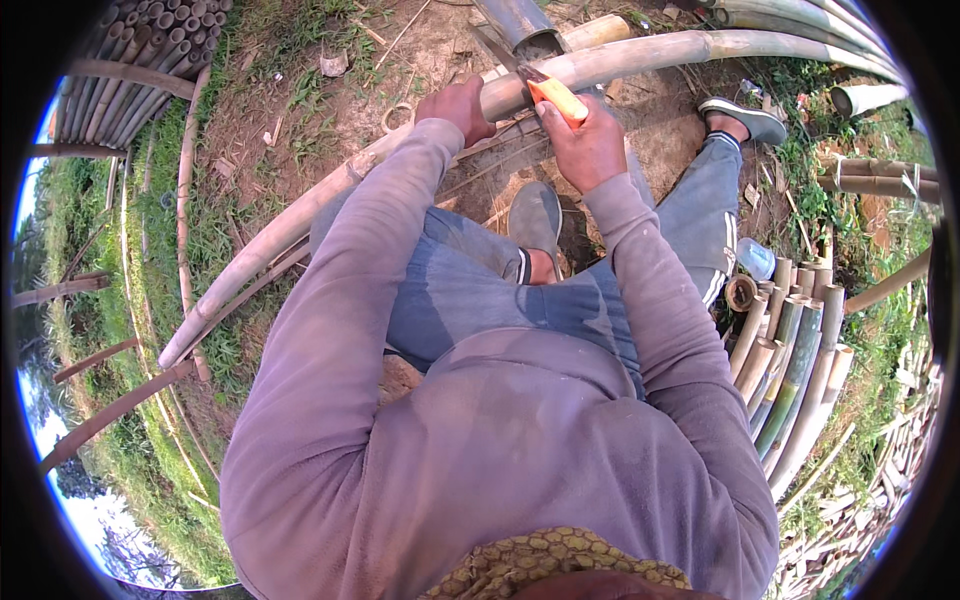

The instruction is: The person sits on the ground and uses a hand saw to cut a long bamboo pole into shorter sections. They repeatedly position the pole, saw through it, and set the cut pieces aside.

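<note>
1. Head view: right hand (pixel 588 148) closed around the orange handle of a saw (pixel 559 98), thumb along the grip.
2. Saw blade pointed up and away to the left, lying over a long pale bamboo pole (pixel 620 62); couldn't tell how deep the teeth sat, if at all.
3. Left hand (pixel 458 110) clamped over the same pole from above, left of the saw.
4. Pole crossed in front of the person, lower left to upper right, bowed in the fisheye.
5. Just beyond the blade: grey hollow tube (pixel 522 28), open end toward the person, beside a shorter pale bamboo piece (pixel 598 32).
6. Near the left hand, a cut ring (pixel 397 118) was on the dirt.
7. Below the hands: grey shoe (pixel 535 215) between the forearms; second shoe (pixel 745 120) out to the right, leg stretched, blue trousers (pixel 510 310).
8. Right side: bundle of cut bamboo lengths (pixel 795 350), clear bluish container (pixel 756 258) just beside it.
9. Far edges: stacked bamboo (pixel 150 60) upper left, more poles (pixel 800 25) upper right, grass (pixel 225 270) left.
</note>
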{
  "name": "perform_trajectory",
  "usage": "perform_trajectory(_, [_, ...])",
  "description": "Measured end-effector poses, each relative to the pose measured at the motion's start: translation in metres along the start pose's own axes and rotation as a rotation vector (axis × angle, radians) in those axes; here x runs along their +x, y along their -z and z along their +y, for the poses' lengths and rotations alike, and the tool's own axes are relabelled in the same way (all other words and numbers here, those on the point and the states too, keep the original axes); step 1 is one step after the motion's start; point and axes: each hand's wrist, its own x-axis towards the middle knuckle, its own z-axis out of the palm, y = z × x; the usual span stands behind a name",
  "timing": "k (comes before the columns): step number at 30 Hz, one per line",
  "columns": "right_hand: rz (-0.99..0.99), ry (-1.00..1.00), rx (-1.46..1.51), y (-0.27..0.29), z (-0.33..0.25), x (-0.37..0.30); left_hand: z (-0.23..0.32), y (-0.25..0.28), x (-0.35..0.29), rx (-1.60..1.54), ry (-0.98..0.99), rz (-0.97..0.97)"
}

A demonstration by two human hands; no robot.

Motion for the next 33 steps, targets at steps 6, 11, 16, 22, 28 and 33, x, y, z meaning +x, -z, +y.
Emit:
perform_trajectory(6, [-0.091,-0.065,0.028,0.111,-0.011,-0.154,-0.014,-0.009,-0.010,-0.015,0.034,-0.010])
perform_trajectory(11, [-0.017,0.073,-0.008,0.067,0.011,-0.118,-0.013,-0.011,-0.001,-0.008,0.024,-0.009])
perform_trajectory(16, [0.035,0.007,-0.049,-0.015,0.003,0.012,0.004,0.003,-0.001,0.002,0.031,-0.032])
perform_trajectory(22, [-0.093,0.003,0.032,0.087,0.007,-0.136,-0.017,-0.008,-0.005,0.002,0.038,-0.008])
perform_trajectory(28, [0.005,0.119,0.019,0.039,0.036,-0.101,-0.005,-0.007,-0.003,0.038,0.014,-0.011])
perform_trajectory(33, [0.047,-0.020,0.050,-0.017,0.027,-0.019,0.012,0.015,-0.001,0.041,0.057,-0.052])
